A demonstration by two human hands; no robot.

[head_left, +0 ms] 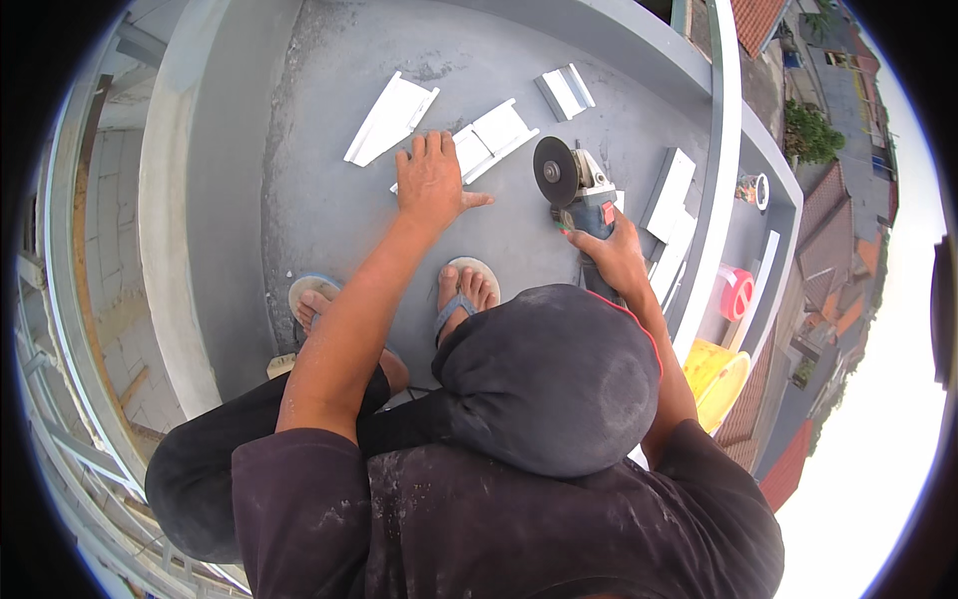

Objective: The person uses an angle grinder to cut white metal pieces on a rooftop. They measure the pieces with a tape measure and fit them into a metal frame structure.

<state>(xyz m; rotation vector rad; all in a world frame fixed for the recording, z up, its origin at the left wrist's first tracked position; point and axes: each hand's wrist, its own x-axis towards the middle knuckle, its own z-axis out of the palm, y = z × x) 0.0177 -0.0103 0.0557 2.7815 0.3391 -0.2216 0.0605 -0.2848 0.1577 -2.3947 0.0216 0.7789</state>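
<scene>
My right hand [614, 255] is closed around the body of an angle grinder [591, 215], which has a dark round disc [555, 171] facing left. My left hand [431, 185] is held palm down with its fingers spread. Next to it lies a long white channel-shaped strip [496, 138] with a dark line across it; part of the strip is hidden behind the hand, and I cannot tell whether they touch. Beyond the left fingers lies another white piece [391, 118] with a slanted end. A short white grooved piece [566, 92] sits farther off, to the right.
Longer white pieces [669, 195] lie along the right side, by a white rail [720, 150]. Past the rail are a can [753, 190], a red round container [736, 292] and a yellow reel [717, 384]. Low grey walls [225, 200] enclose the grey floor. My sandalled feet [467, 285] are close by.
</scene>
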